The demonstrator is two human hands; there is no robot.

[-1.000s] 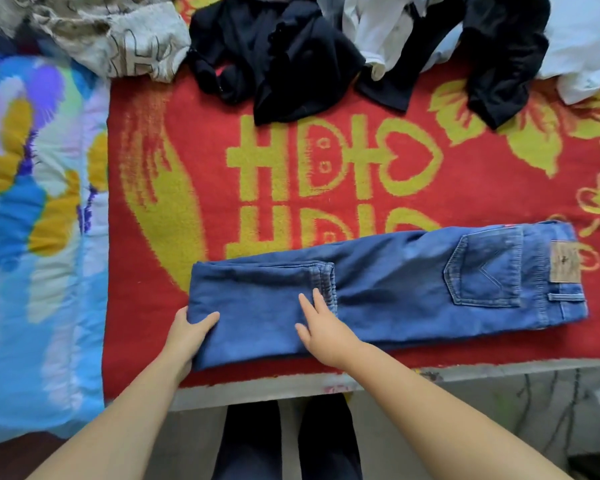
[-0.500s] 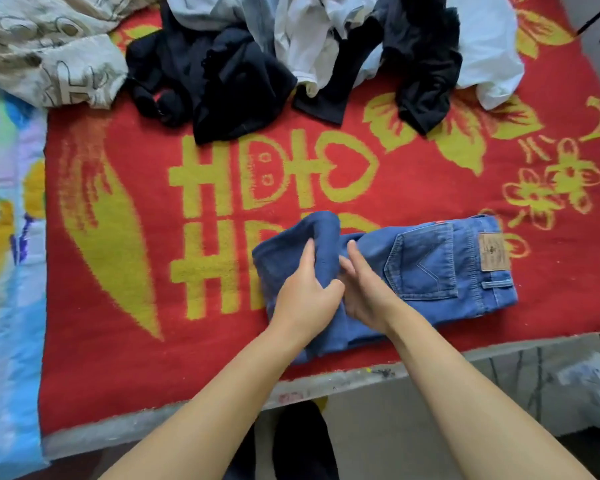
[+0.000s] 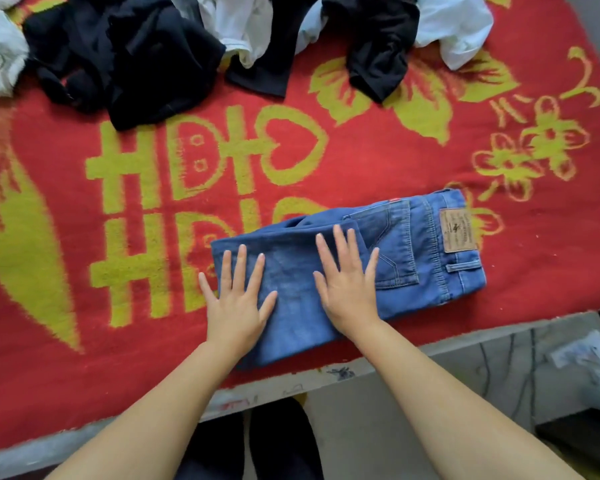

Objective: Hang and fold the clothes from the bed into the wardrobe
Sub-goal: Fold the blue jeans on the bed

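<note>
Denim jeans (image 3: 406,258) lie folded near the bed (image 3: 361,161) edge; left hand (image 3: 236,299) and right hand (image 3: 347,285) press them flat, fingers spread. A clothes heap (image 3: 160,53) remains; the wardrobe is unseen.

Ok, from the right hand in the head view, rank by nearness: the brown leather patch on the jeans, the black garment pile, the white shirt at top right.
From the right hand:
1. Brown leather patch, just right, on the blue jeans.
2. White shirt, far upper right.
3. Black garment pile, far upper left; close to call with the shirt.
</note>
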